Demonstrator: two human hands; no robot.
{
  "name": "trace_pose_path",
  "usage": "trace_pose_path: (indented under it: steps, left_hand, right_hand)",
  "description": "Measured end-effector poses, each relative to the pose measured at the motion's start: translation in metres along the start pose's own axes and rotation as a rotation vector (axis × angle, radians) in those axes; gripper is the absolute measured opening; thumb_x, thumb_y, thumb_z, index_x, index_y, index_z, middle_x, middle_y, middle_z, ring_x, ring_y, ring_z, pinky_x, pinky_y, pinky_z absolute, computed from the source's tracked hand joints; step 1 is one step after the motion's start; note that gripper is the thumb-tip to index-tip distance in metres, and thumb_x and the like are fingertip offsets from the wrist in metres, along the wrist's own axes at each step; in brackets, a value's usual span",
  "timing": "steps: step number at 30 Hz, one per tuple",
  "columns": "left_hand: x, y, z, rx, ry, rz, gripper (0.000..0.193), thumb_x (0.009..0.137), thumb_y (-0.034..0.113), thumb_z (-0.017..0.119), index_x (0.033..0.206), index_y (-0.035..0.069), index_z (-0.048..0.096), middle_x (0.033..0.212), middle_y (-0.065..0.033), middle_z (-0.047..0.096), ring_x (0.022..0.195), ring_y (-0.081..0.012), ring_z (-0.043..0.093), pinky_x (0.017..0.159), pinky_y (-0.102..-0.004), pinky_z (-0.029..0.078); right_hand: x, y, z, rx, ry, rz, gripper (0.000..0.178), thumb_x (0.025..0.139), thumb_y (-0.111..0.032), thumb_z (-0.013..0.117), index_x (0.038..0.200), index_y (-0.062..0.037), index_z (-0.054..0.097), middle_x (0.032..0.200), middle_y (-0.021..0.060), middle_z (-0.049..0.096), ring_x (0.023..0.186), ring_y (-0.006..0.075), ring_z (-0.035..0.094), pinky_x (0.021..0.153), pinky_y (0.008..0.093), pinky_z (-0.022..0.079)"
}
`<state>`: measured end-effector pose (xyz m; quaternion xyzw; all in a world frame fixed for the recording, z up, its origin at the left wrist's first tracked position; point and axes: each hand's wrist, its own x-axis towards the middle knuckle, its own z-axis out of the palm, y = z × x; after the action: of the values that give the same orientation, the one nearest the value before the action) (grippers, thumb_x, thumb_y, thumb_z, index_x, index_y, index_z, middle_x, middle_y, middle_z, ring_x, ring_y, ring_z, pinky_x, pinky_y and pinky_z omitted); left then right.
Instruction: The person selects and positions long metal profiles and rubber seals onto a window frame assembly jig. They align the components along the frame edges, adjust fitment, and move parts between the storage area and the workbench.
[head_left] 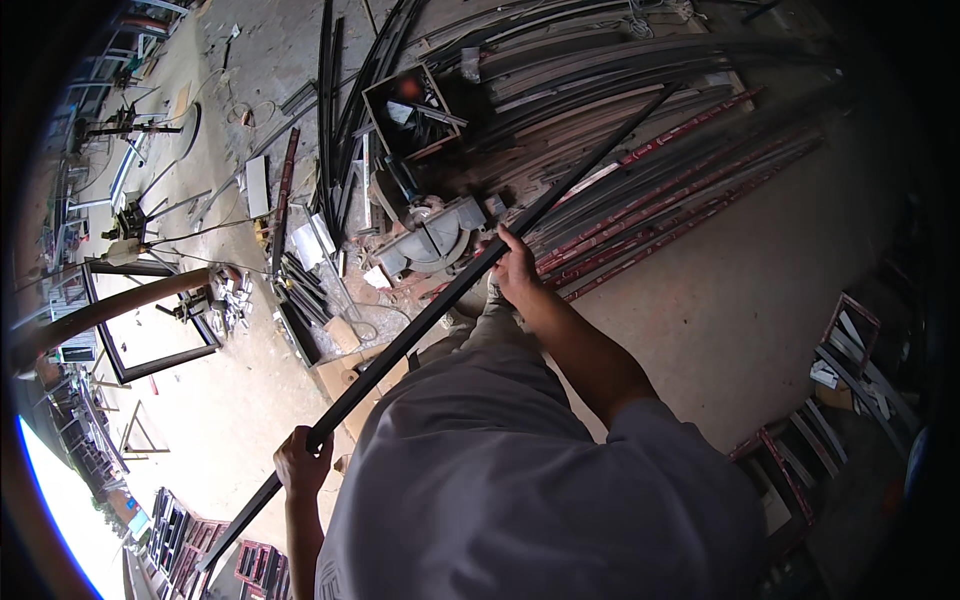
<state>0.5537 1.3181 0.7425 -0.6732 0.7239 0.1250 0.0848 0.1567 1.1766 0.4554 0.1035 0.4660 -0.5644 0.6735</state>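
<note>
A long dark metal profile bar (400, 347) runs slantwise across my body, from the lower left up to the far right. Near its lower end my left hand (303, 460) is closed around it. My right hand (515, 268) grips the same bar further up, in front of my shins. Just beyond the bar, on the floor by my feet, stands a grey mitre saw (436, 240) with a round base. The bar passes close to the saw's right side, and whether the two touch I cannot tell.
Several long profiles (600, 105) lie at the far right, some with red wrapping (690, 125). An open box (415, 105) stands behind the saw. Offcuts (300, 285) litter the floor to its left. A dark rectangular frame (150, 365) and a brown post (125, 302) are further left.
</note>
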Motion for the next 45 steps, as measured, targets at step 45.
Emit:
trace_pose_path:
  steps: [45]
  left_hand:
    - [-0.004, -0.029, 0.063, 0.037, -0.244, -0.133, 0.017, 0.081, 0.023, 0.072, 0.092, 0.013, 0.065, 0.073, -0.0115, 0.068, 0.069, -0.0365, 0.068, 0.060, -0.0480, 0.049]
  right_hand:
    - [0.004, 0.000, -0.032, 0.037, 0.049, -0.134, 0.015, 0.094, -0.021, 0.067, 0.105, -0.0135, 0.061, 0.097, 0.0025, 0.073, 0.086, 0.0116, 0.064, 0.070, 0.0283, 0.043]
